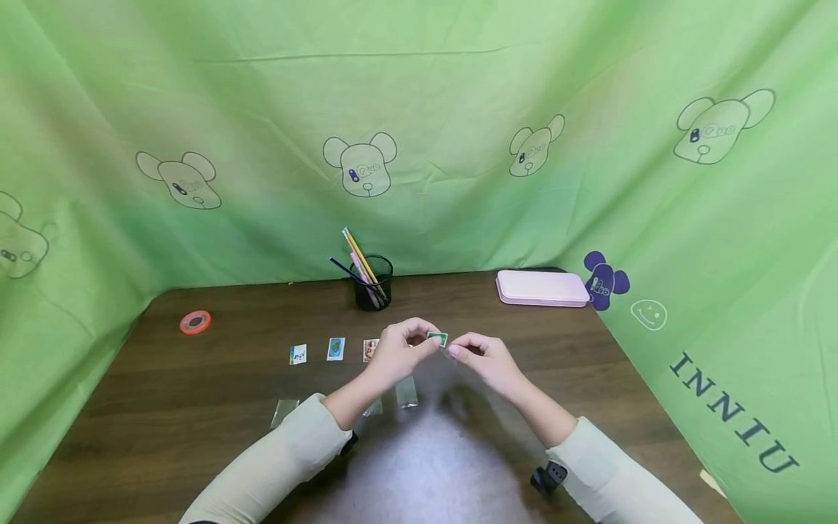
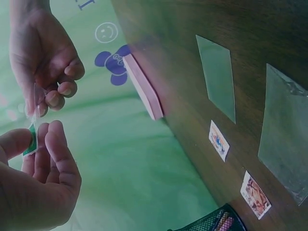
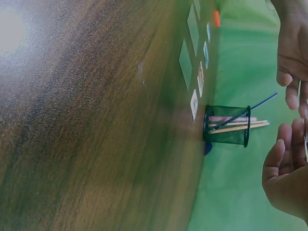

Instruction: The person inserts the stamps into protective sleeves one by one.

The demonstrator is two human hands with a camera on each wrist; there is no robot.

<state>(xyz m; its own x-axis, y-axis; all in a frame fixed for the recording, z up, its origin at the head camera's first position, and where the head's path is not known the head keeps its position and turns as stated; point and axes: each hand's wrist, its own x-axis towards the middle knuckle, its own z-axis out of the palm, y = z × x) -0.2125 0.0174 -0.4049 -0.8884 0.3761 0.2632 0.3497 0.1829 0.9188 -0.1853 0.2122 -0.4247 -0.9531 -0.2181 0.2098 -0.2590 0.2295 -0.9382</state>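
Observation:
My left hand [image 1: 401, 352] pinches a small green stamp [image 1: 438, 338] between thumb and fingers above the table. Close beside it, my right hand [image 1: 486, 362] pinches a small clear plastic sleeve [image 2: 36, 107] by its edge. In the left wrist view the sleeve meets the stamp's upper end; whether the stamp is inside it I cannot tell. Below lie several stamps in a row, among them a blue one [image 1: 335, 348] and a reddish-brown one [image 2: 256, 196]. Nearer me, clear sleeves [image 1: 406, 391] lie flat, partly covered by my left arm.
A black mesh pencil cup [image 1: 373, 295] with pencils stands at the table's back. At the back right lies a pink pencil case [image 1: 542, 289], and an orange ring-shaped roll [image 1: 195, 322] is at the left. A green printed curtain [image 1: 445, 218] hangs around the table.

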